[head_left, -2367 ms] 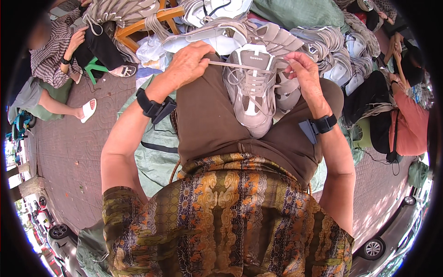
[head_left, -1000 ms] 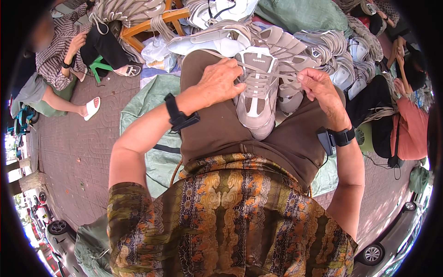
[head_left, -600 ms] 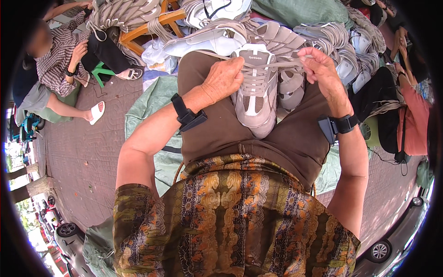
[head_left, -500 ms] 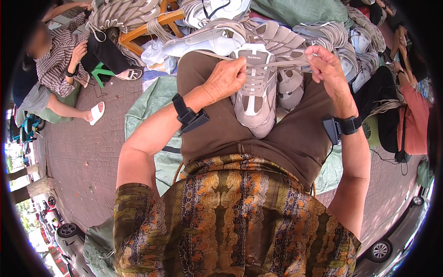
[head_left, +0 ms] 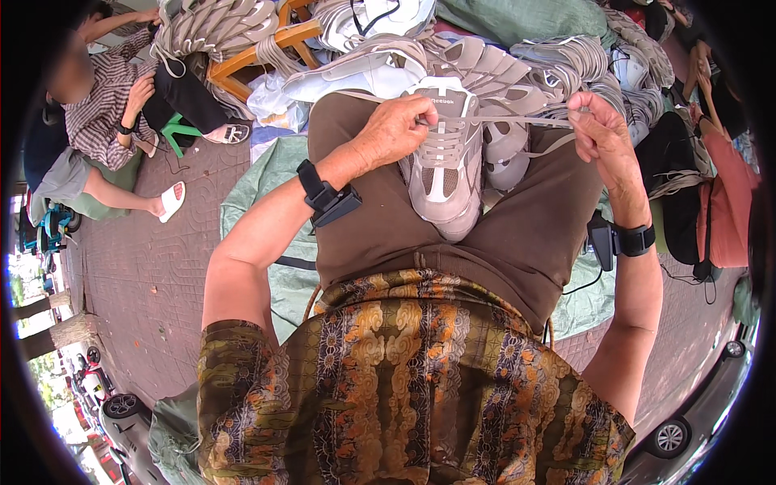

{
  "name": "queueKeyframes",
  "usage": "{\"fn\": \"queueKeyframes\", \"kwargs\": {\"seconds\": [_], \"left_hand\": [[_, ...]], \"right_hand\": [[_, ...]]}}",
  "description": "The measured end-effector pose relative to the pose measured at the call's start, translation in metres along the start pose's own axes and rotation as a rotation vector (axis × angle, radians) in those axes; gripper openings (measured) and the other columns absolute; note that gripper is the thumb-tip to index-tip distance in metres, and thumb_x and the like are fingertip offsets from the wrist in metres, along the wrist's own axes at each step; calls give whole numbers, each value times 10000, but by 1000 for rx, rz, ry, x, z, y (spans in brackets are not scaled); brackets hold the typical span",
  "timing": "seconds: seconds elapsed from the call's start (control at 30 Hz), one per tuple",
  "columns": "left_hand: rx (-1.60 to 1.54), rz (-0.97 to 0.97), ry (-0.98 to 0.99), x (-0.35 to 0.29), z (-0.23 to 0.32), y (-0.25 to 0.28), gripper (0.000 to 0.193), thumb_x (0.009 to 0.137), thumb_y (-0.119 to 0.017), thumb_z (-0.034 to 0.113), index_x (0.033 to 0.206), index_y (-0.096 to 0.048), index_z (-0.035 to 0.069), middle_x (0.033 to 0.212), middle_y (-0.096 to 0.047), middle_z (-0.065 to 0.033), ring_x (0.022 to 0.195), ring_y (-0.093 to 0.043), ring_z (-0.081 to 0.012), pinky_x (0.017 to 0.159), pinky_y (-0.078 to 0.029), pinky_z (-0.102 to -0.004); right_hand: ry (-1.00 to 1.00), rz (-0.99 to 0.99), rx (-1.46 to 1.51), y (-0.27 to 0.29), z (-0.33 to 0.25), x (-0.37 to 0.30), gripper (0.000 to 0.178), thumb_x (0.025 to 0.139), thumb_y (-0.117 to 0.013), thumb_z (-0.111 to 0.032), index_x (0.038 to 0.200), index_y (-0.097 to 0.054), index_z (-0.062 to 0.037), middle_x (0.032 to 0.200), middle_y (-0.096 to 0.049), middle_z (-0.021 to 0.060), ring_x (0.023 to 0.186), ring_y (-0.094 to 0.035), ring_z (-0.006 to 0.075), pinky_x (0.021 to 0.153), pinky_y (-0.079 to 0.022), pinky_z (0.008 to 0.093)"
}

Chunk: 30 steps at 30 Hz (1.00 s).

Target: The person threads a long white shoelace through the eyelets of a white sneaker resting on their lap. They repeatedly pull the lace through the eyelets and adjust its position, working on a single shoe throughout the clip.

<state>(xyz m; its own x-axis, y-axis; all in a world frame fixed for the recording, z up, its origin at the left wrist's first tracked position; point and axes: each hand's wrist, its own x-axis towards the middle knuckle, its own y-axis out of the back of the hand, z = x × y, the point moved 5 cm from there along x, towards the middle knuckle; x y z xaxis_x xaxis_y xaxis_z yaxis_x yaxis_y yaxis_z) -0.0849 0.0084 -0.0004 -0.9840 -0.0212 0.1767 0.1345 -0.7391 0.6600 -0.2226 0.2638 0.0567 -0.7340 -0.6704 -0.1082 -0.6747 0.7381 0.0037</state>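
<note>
A beige and grey sneaker is propped between my thighs, its toe toward me and its white-lined collar away. Flat beige shoelace crosses its eyelets in rows. My left hand is closed at the upper left eyelets, pinching the lace; a loose length shows beyond its knuckles. Out to the right, my right hand grips the lace between thumb and fingers, and a strand runs taut from there to the shoe. Another strand hangs slack below it. A second sneaker sits just right of the first, partly hidden.
Piles of similar sneakers and uppers lie beyond my knees, beside a wooden stool. Green sheeting spreads under me. A person in a striped shirt sits at the left, and others work at the right. Parked vehicles stand behind.
My right hand has moved outward to the right and slightly down, drawing the lace straighter and longer. A slack strand now shows below it. My left hand stays nearly in place.
</note>
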Motion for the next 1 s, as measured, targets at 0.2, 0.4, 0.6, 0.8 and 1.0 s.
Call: {"fn": "queueKeyframes", "kwargs": {"seconds": [0.2, 0.4, 0.6, 0.8, 1.0], "left_hand": [[160, -6, -163, 4, 1, -4, 158, 753, -507, -4, 894, -557, 48, 835, -579, -91, 735, -578, -278, 675, -469, -385], [257, 21, -177, -3, -9, 2, 176, 763, -531, 23, 932, -551, 69, 891, -561, -96, 797, -593, -304, 715, -483, -415], [317, 61, -56, 3, -12, 7, 216, 762, -565, 63, 977, -561, 83, 981, -539, -118, 840, -599, -311, 751, -484, -427], [416, -26, -76, 12, -19, 11, 201, 761, -579, 93, 962, -576, 85, 943, -546, -113, 850, -597, -312, 755, -480, -427], [427, -54, -36, 14, -16, 13, 170, 777, -568, 122, 943, -584, 88, 917, -560, -103, 840, -596, -305, 747, -480, -422]], "right_hand": [[-38, 15, 137, 13, 4, 2, 111, 896, -565, -96, 1002, -580, -68, 564, -384, -75, 440, -272, 23, 413, -241, 191], [21, 80, 282, 39, -11, 2, 108, 914, -549, -86, 1017, -578, -69, 585, -368, -74, 430, -237, 20, 411, -242, 180], [23, 68, 199, 55, -13, -5, 123, 918, -535, -74, 1038, -561, -73, 574, -360, -74, 419, -259, 16, 397, -233, 179], [-40, 196, 139, 109, 17, 24, 106, 894, -569, -68, 999, -556, -79, 561, -385, -66, 405, -272, 22, 382, -234, 189], [-139, 294, -44, 139, 43, 71, 91, 853, -600, -98, 934, -562, -79, 537, -396, -59, 390, -289, 39, 361, -232, 209]]}}
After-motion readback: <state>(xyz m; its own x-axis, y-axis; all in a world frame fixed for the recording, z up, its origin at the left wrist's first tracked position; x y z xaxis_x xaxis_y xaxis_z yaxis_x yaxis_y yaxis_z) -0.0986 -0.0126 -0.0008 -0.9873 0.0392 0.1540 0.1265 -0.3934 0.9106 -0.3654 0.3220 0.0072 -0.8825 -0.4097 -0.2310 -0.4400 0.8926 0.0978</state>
